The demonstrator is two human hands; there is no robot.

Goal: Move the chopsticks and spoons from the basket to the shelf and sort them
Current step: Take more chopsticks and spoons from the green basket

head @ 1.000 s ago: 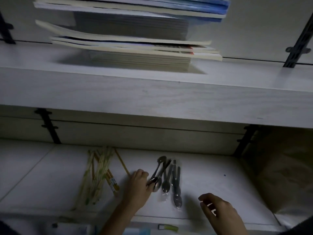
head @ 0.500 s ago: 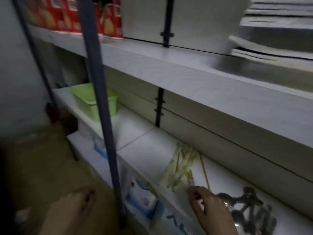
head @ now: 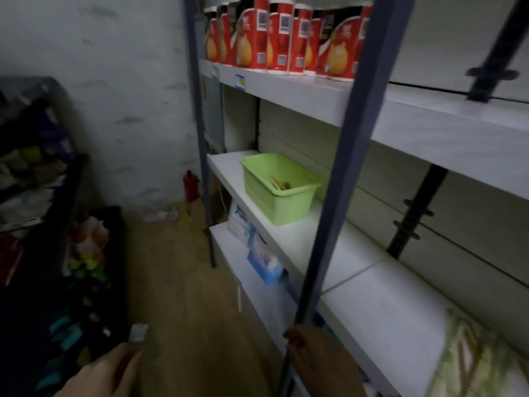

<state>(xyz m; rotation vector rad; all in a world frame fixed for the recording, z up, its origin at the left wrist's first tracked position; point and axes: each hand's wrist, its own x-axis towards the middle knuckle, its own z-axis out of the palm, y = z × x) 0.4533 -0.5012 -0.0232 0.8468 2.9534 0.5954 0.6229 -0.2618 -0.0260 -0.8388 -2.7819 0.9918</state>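
What look like the last chopsticks lie in the green basket on the shelf: light, stiff, slippery, best pinched together mid-length. The left hand hangs relaxed and empty. I cannot tell the right hand's grip.

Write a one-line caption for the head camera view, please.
A green basket with a few utensils inside stands on the white shelf, well left of the chopsticks.

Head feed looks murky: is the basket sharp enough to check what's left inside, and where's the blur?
Head view: dim overall, dark rack nearly black; green basket fairly sharp, a few sticks visible inside; chopsticks at lower right, left hand and right hand smeared by motion blur.
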